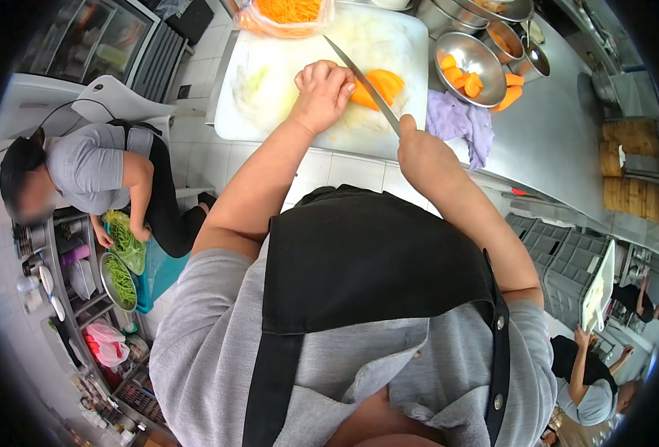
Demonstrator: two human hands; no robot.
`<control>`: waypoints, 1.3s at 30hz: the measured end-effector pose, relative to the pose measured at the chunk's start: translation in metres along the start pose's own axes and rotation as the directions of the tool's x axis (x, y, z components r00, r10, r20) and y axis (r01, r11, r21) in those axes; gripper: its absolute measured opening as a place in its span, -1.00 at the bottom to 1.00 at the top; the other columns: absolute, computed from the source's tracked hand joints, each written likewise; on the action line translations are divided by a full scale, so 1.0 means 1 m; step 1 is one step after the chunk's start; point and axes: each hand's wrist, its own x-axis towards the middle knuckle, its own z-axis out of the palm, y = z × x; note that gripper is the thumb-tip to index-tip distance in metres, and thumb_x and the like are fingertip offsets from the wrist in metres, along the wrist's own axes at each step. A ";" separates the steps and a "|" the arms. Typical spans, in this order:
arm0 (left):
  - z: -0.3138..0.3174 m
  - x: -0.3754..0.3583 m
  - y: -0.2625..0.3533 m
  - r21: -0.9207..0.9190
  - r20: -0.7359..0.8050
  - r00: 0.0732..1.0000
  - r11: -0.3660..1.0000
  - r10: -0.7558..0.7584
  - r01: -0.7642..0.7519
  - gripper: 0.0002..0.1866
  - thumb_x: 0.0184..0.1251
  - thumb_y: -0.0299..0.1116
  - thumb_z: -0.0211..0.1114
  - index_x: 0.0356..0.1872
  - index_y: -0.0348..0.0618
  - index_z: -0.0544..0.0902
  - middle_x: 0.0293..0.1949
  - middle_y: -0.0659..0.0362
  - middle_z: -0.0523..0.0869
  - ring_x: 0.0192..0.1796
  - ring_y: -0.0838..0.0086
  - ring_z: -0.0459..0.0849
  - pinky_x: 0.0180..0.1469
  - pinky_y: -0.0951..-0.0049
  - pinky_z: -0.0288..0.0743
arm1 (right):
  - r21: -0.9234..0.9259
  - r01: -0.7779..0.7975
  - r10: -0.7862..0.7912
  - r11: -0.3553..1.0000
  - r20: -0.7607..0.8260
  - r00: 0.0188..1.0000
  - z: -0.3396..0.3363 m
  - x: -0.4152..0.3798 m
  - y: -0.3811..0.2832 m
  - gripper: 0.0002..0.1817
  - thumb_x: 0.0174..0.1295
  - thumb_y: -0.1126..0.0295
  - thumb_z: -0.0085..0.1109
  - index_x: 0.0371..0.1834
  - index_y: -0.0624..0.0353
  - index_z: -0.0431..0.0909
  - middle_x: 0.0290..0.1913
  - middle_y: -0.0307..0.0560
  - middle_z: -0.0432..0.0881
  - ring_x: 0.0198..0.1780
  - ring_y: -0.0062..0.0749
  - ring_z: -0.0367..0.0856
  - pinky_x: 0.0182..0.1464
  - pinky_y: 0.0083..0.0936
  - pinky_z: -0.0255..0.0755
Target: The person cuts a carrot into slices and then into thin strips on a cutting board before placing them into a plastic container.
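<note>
My right hand (425,158) is closed round the handle of a long kitchen knife (365,80), its blade angled up and left across the orange carrot (383,87). With fingers curled, my left hand (322,95) presses on the carrot's left end, just left of the blade. Part of the carrot lies under those fingers and behind the knife; flat cut pieces show to the right of the blade. Beneath it all is a white cutting board (259,112) with wet, yellowish marks.
A bag of shredded carrot (288,13) sits at the board's far edge. Right of the board are a metal bowl (456,46) with carrot chunks, a purple cloth (460,123) and several metal pots. At left, a person (95,167) handles green beans; others stand far right.
</note>
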 end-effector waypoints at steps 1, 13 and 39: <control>0.000 0.000 0.000 0.005 0.003 1.000 1.000 -0.001 0.001 -0.86 0.31 -0.18 0.20 -0.16 0.13 0.56 -0.09 0.20 0.42 0.08 0.23 0.32 0.19 0.16 0.08 | -0.009 0.002 -0.002 1.000 -0.001 1.000 0.001 0.001 0.001 -0.85 0.25 0.56 -0.18 -0.14 0.33 0.28 -0.42 0.25 0.64 -0.31 0.10 0.69 -0.27 -0.06 0.55; 0.005 -0.001 -0.003 0.005 -0.007 1.000 1.000 0.025 -0.025 -0.84 0.28 -0.20 0.23 -0.16 0.11 0.56 -0.11 0.21 0.44 0.07 0.23 0.32 0.16 0.17 0.09 | 0.024 -0.001 0.000 1.000 0.027 1.000 0.007 0.028 -0.001 -0.81 0.27 0.55 -0.16 -0.07 0.34 0.30 -0.34 0.25 0.66 -0.24 0.08 0.69 -0.22 -0.09 0.55; 0.003 0.001 -0.004 -0.017 -0.005 1.000 1.000 0.026 -0.026 -0.89 0.33 -0.31 0.17 -0.17 0.02 0.50 -0.09 0.16 0.44 0.07 0.20 0.34 0.18 0.16 0.11 | 0.003 -0.027 0.027 1.000 0.001 1.000 0.002 0.017 -0.008 -0.82 0.28 0.53 -0.18 -0.09 0.34 0.31 -0.35 0.26 0.66 -0.26 0.12 0.69 -0.23 -0.04 0.55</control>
